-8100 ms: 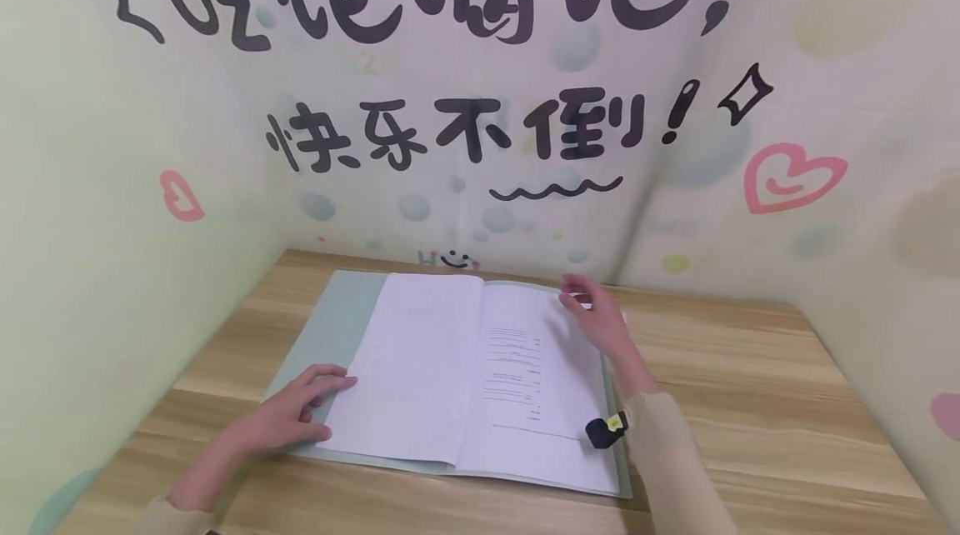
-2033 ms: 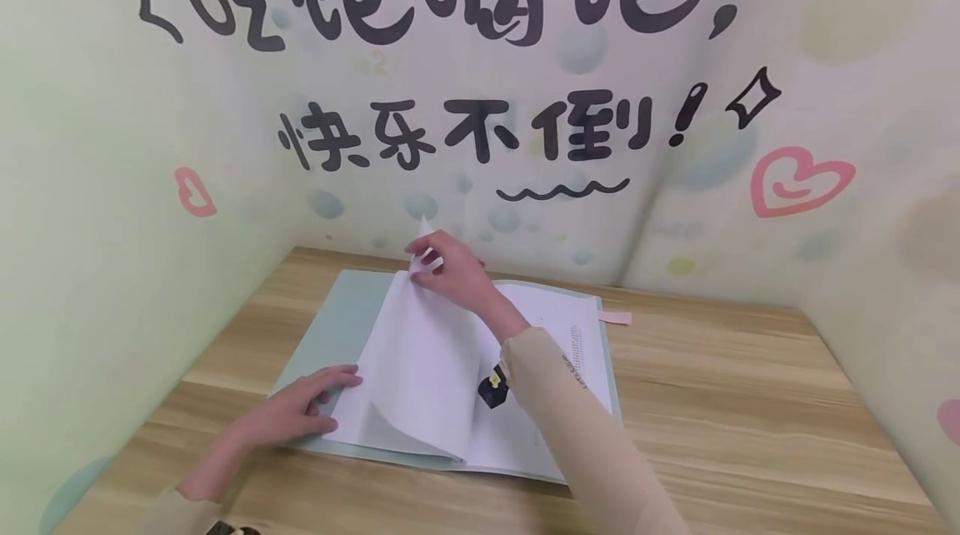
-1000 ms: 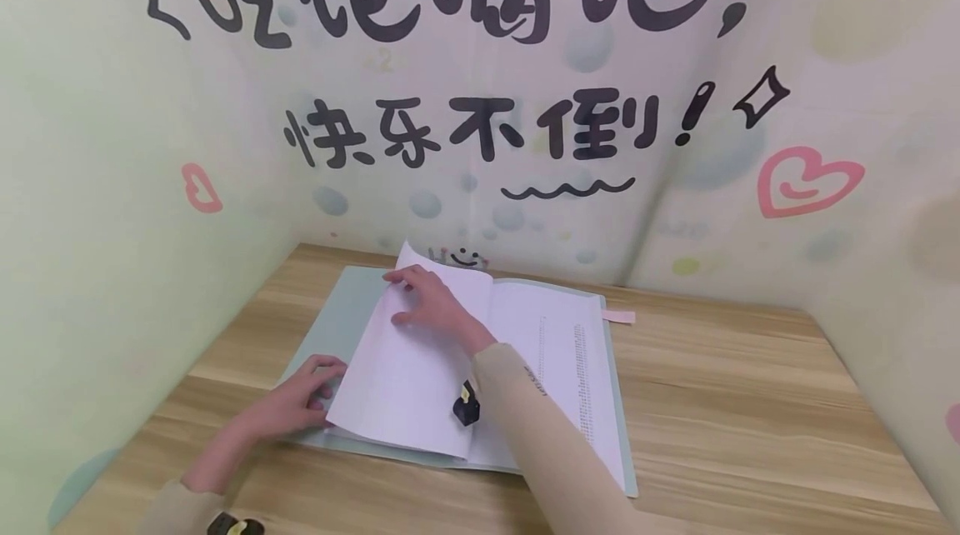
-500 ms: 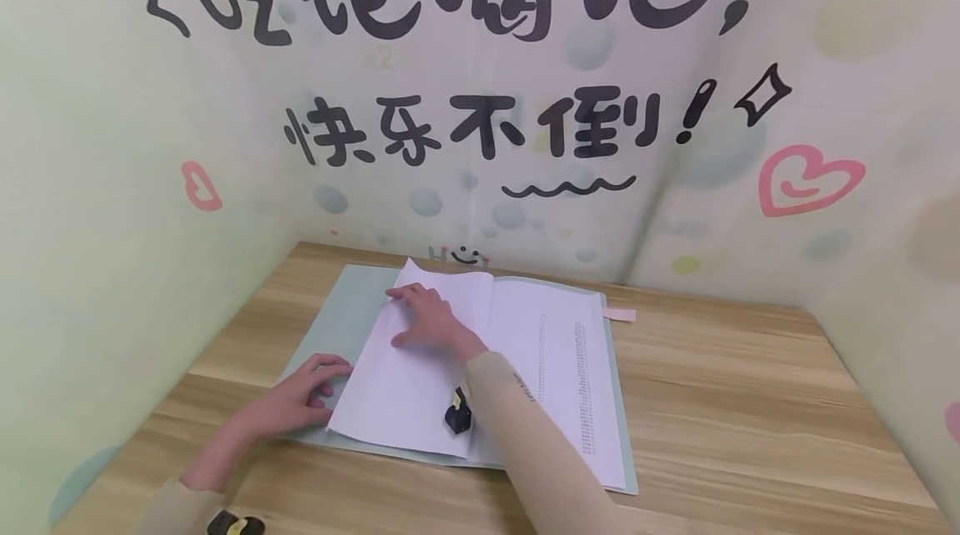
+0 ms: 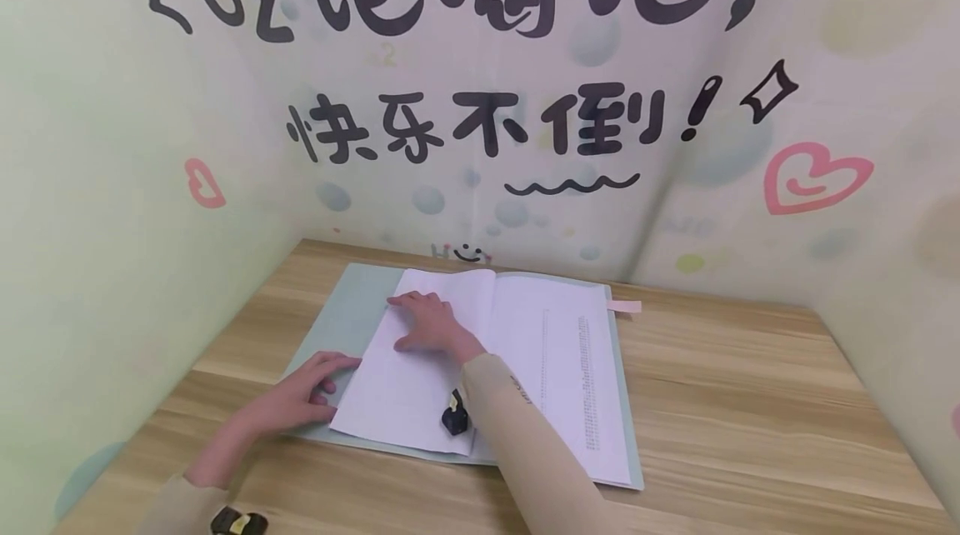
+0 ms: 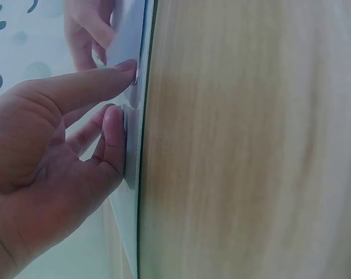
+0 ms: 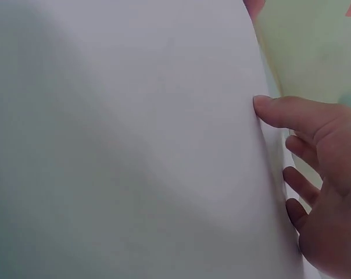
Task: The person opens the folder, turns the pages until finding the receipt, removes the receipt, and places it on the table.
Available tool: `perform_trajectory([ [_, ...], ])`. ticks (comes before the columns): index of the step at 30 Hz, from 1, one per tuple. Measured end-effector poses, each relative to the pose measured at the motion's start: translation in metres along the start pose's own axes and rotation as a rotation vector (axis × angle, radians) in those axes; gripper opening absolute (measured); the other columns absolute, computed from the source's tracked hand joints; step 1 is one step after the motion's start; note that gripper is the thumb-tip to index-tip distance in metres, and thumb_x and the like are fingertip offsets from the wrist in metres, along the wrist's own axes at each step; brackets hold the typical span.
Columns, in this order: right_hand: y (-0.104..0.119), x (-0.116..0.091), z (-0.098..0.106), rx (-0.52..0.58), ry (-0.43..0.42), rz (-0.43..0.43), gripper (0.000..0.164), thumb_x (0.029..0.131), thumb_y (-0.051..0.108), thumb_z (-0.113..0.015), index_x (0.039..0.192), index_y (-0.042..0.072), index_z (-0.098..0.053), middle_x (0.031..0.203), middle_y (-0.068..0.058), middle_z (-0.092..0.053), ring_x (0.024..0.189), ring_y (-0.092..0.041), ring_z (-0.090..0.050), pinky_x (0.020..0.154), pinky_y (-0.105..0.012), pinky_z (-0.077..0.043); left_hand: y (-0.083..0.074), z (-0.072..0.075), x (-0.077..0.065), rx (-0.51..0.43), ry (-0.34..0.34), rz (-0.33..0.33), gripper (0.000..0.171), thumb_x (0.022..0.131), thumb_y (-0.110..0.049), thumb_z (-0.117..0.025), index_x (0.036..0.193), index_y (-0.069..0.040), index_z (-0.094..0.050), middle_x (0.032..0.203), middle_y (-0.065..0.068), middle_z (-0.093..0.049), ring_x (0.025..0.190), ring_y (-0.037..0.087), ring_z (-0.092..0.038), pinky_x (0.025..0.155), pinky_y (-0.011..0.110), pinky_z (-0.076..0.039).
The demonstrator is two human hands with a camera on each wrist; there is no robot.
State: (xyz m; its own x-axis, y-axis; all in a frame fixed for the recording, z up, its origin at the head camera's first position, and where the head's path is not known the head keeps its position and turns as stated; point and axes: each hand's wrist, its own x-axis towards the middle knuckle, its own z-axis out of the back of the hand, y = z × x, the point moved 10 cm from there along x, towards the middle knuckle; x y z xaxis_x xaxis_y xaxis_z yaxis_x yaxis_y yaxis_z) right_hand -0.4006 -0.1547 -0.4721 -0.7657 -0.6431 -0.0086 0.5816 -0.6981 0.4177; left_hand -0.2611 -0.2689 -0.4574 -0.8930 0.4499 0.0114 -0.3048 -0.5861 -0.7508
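Note:
An open booklet with a pale blue cover (image 5: 351, 302) lies on the wooden table. Its left page (image 5: 386, 397) is blank white, while narrow columns of print run down the right page (image 5: 562, 368). Over the upper left page my right hand (image 5: 431, 325) lies spread, fingers reaching toward the outer edge; in the right wrist view its thumb touches the white sheet (image 7: 164, 116). My left hand (image 5: 307, 393) rests on the cover beside the left page's outer edge, its fingers loosely bent. The left wrist view has its thumb and fingers (image 6: 114, 139) right at the page edge.
A pink tab (image 5: 625, 307) sticks out from the booklet's right edge. Bare wooden tabletop (image 5: 750, 402) extends to the right. Behind the table stands a printed wall (image 5: 480, 210) with black lettering, and another pale wall (image 5: 112, 227) closes the left side.
The right hand has gone from the right page to the left, pinching a raised sheet on the way. That sheet now lies flat, and different print shows on the right page.

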Motion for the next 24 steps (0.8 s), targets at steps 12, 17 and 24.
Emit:
perform_trajectory([
  [12,0.0027,-0.0008,-0.0039,-0.076,0.039,0.007,0.057,0.087,0.038,-0.073,0.14,0.03,-0.055,0.148,0.006,-0.052,0.133,-0.026,-0.044,0.106,-0.045,-0.039,0.0018,-0.0012,0.0012,0.045,0.015,0.002,0.056,0.081,-0.005,-0.071,0.135,0.001,-0.056,0.137,0.026,-0.04,0.098,0.01,-0.045,0.076,0.02,-0.051],
  [17,0.0052,-0.0036,-0.0017,-0.052,0.049,0.003,0.053,0.088,0.036,-0.073,0.138,0.029,-0.057,0.148,0.006,-0.052,0.133,-0.026,-0.043,0.106,-0.044,-0.038,0.001,-0.0006,0.0016,0.074,0.006,0.001,0.056,0.079,-0.001,-0.065,0.134,0.0,-0.057,0.136,0.025,-0.041,0.099,0.012,-0.048,0.076,0.02,-0.05],
  [24,0.0083,-0.0065,0.0038,-0.032,0.045,0.016,0.049,0.088,0.034,-0.073,0.135,0.026,-0.06,0.146,0.004,-0.054,0.134,-0.025,-0.044,0.109,-0.045,-0.039,0.0044,-0.0016,0.0033,0.066,-0.017,0.07,0.057,0.085,-0.028,-0.076,0.133,-0.003,-0.058,0.137,0.023,-0.042,0.096,0.012,-0.047,0.074,0.019,-0.049],
])
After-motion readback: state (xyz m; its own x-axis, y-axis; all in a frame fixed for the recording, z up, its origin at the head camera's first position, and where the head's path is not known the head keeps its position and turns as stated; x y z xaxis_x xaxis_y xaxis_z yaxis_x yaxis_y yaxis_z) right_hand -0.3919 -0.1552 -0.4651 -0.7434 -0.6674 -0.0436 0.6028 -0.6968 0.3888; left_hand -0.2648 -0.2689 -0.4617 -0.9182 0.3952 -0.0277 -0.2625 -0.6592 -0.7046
